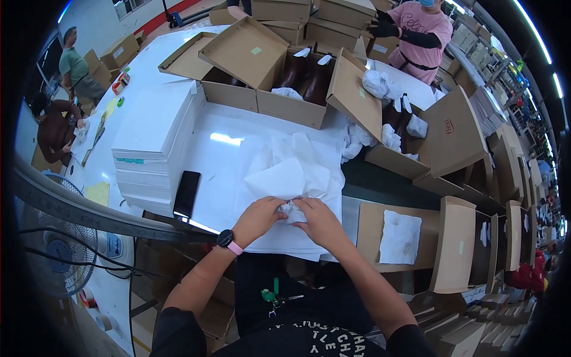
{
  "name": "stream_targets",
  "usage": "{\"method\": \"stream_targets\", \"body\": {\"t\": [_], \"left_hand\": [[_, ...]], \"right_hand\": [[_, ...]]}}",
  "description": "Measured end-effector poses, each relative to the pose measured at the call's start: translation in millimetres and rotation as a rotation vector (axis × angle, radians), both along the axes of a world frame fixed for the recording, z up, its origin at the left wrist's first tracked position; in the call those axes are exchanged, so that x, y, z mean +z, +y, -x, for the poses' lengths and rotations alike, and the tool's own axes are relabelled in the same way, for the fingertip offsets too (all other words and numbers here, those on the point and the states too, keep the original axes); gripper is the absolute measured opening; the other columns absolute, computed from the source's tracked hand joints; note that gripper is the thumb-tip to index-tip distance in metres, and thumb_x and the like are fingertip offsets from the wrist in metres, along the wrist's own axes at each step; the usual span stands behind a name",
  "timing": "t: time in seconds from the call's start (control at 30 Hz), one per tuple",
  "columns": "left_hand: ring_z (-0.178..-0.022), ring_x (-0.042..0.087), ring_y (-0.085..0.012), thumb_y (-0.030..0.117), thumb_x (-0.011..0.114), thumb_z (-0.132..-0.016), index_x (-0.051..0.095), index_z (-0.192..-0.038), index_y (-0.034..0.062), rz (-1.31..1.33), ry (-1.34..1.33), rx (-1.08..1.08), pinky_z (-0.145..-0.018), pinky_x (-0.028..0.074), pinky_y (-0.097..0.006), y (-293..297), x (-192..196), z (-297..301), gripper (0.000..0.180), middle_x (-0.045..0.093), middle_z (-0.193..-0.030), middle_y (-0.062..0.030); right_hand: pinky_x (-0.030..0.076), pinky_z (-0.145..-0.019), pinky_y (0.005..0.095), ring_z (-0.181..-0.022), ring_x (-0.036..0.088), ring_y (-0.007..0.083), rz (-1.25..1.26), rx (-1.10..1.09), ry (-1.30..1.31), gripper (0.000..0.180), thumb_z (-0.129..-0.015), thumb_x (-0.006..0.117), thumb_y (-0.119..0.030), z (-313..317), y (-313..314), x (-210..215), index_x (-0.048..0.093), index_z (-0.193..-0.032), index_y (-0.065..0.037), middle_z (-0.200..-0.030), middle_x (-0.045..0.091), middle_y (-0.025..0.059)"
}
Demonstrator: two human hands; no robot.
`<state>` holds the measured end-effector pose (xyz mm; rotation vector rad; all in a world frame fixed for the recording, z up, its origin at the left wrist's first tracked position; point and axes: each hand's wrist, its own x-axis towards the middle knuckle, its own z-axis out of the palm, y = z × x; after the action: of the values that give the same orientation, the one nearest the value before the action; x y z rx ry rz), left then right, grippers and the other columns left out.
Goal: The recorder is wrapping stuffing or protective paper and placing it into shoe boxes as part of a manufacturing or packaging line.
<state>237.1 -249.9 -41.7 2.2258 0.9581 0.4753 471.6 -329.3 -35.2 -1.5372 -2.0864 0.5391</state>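
Both of my hands meet over white tissue paper (290, 169) near the front edge of the white table. My left hand (262, 217) wears a dark watch with a pink strap on its wrist, and its fingers press on a crumpled wad of tissue (291, 212). From the other side my right hand (318, 219) closes on the same wad. Loose sheets rise in soft folds just beyond my fingers, and flat white sheets lie beneath. Left of my hands lies a black phone (187, 194), beside a tall stack of white paper (151, 134).
Open cardboard boxes (291, 112) with dark brown boots (303, 77) stand at the far side. More open boxes (397, 162) line the right along a dark green belt (380, 185). A fan (62, 253) stands at left. A co-worker in pink (419, 35) stands at the back right.
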Motion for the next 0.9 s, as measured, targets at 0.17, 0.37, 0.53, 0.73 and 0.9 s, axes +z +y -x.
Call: {"method": "stream_targets", "body": {"t": [0.17,0.37,0.53,0.73,0.9], "left_hand": [[-0.108,0.073,-0.0425,0.022,0.080,-0.099,0.076,-0.125,0.0000,-0.032,0.016,0.029,-0.095,0.059,-0.049,-8.3,1.2,0.2,0.035,0.076,-0.118,-0.0203],[-0.107,0.073,-0.0435,0.017,0.081,-0.097,0.076,-0.125,-0.0004,-0.063,-0.035,0.059,-0.094,0.059,-0.048,-10.4,3.9,-4.8,0.034,0.077,-0.117,-0.0207],[-0.109,0.073,-0.0413,0.017,0.080,-0.098,0.075,-0.122,0.0003,-0.057,-0.007,0.062,-0.092,0.059,-0.049,-9.8,1.4,-3.8,0.030,0.076,-0.117,-0.0186],[-0.105,0.073,-0.0432,0.014,0.080,-0.097,0.076,-0.125,-0.0003,-0.059,-0.015,0.060,-0.091,0.059,-0.049,-8.4,-2.8,-5.5,0.032,0.076,-0.115,-0.0205],[-0.105,0.072,-0.0428,0.010,0.077,-0.097,0.075,-0.125,0.0006,-0.068,-0.015,0.089,-0.091,0.058,-0.049,-11.9,-7.0,-4.0,0.029,0.075,-0.113,-0.0198]], "right_hand": [[0.047,-0.121,0.0515,-0.140,0.059,0.0445,-0.100,-0.096,0.084,0.064,-0.090,0.091,-0.023,-13.5,5.8,22.1,0.067,-0.148,-0.008,-0.150,0.063,0.0221],[0.044,-0.122,0.0534,-0.141,0.057,0.0488,-0.267,-0.501,-0.049,0.059,-0.106,0.075,-0.039,-25.9,43.2,-11.3,0.064,-0.152,-0.005,-0.151,0.063,0.0278],[0.048,-0.120,0.0524,-0.139,0.060,0.0503,0.102,-0.305,0.134,0.073,-0.105,0.071,-0.053,-11.4,60.2,-1.4,0.060,-0.158,-0.004,-0.149,0.066,0.0321],[0.052,-0.114,0.0506,-0.134,0.063,0.0483,0.257,-0.122,0.000,0.070,-0.104,0.072,-0.053,-10.3,77.0,0.0,0.066,-0.152,-0.002,-0.145,0.068,0.0291],[0.053,-0.107,0.0524,-0.124,0.066,0.0427,0.035,-0.160,-0.188,0.058,-0.104,0.073,-0.041,-2.5,87.2,-1.6,0.069,-0.148,-0.003,-0.139,0.067,0.0242]]}}
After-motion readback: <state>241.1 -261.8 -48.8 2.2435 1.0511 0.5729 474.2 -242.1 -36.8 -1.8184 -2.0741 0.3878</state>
